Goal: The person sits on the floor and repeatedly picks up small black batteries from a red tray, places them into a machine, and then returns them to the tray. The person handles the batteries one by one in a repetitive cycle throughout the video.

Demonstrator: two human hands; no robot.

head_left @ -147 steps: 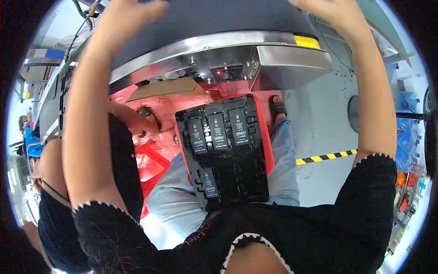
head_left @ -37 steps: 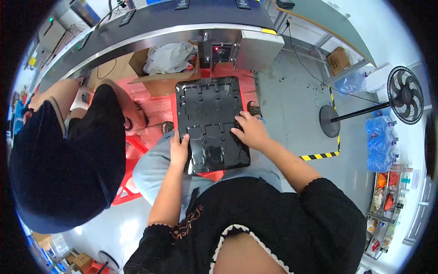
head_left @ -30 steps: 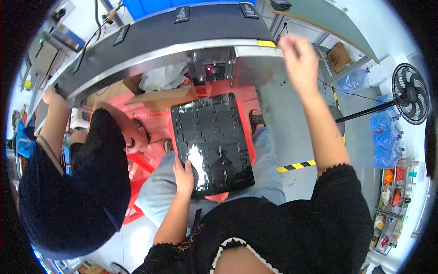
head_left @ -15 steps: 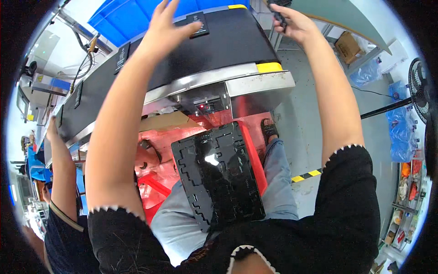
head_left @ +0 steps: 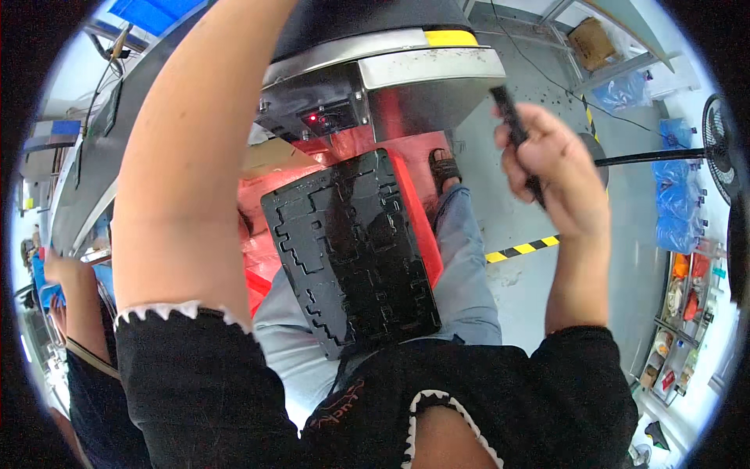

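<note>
My right hand [head_left: 558, 160] is closed around a slim black object [head_left: 509, 109], held upright over the grey floor to the right of the conveyor's end. Its exact kind cannot be made out. My left forearm [head_left: 195, 141] reaches up and forward over the black conveyor belt [head_left: 359, 17], and the left hand lies beyond the upper edge of the picture. On my lap rests a black plastic tray [head_left: 359, 258] with stepped, moulded recesses and a glossy surface. A thin flat black piece [head_left: 115, 108] lies on the belt farther left.
A co-worker's hand [head_left: 69, 270] shows at the far left beside the belt. The conveyor's metal end housing [head_left: 433, 74] stands ahead, near a control box with a red light [head_left: 314, 119]. A blue bin [head_left: 152, 14] is behind the belt. At right stands a black fan [head_left: 715, 144].
My right hand has come down and nearer with the slim black object. My left hand has moved up out of view. The whole view has shifted, bringing the tray higher in the picture.
</note>
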